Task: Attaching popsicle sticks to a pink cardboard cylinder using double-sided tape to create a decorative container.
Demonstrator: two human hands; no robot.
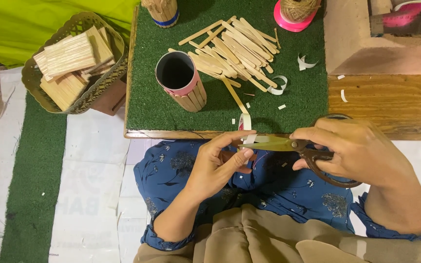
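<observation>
My left hand point(219, 163) pinches a wooden craft stick point(234, 96) that bears a strip of white tape point(245, 122) at its near end. My right hand point(361, 153) grips brown-handled scissors point(288, 144), whose blades lie across the tape just above my left fingertips. Both hands hover over my lap, at the near edge of a board covered in green turf point(288, 104). A dark tube point(180, 79), partly clad in craft sticks, stands on the turf left of the stick.
A heap of loose craft sticks point(235, 48) lies at mid-board with curled tape scraps point(279, 85) beside it. A perforated metal basket point(74, 61) of stick panels sits to the left. A twine spool point(296, 12) and a wooden plank point(383, 102) lie to the right.
</observation>
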